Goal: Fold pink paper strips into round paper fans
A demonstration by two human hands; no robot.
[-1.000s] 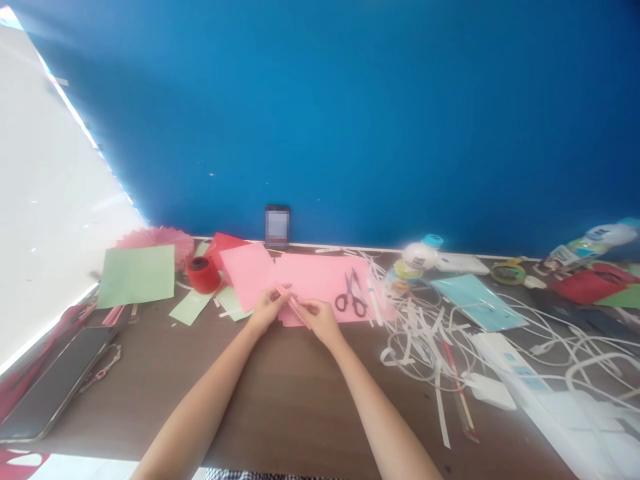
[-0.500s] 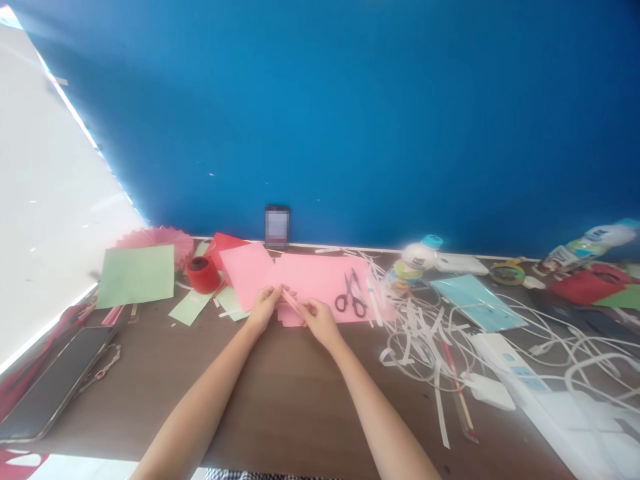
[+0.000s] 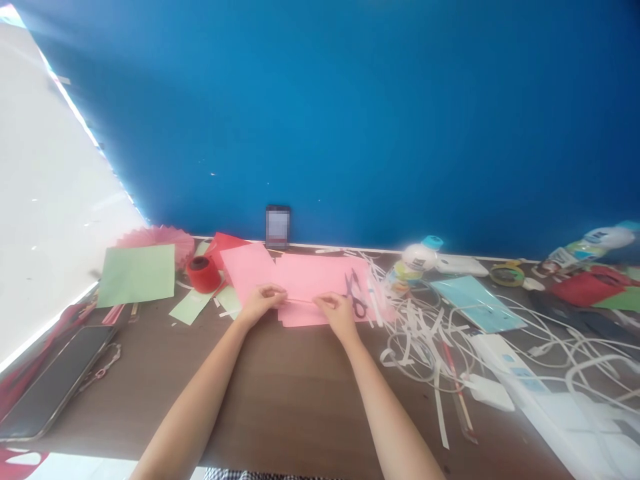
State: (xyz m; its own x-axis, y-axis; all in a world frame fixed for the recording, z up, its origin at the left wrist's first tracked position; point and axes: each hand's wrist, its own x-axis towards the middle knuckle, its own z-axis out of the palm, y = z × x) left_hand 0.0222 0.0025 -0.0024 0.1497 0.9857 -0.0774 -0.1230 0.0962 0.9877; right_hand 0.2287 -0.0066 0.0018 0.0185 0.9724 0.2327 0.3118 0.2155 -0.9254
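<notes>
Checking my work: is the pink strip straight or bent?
Straight: the pink strip runs in one line between the left hand and right hand. Whether it's folded, I cannot tell.

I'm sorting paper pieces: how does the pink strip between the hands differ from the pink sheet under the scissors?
The pink strip is thin and narrow; the pink sheet is much broader. The pink strip is pinched between the left hand and right hand, while the pink sheet lies flat below them. Both are a similar pink and look like paper.
</notes>
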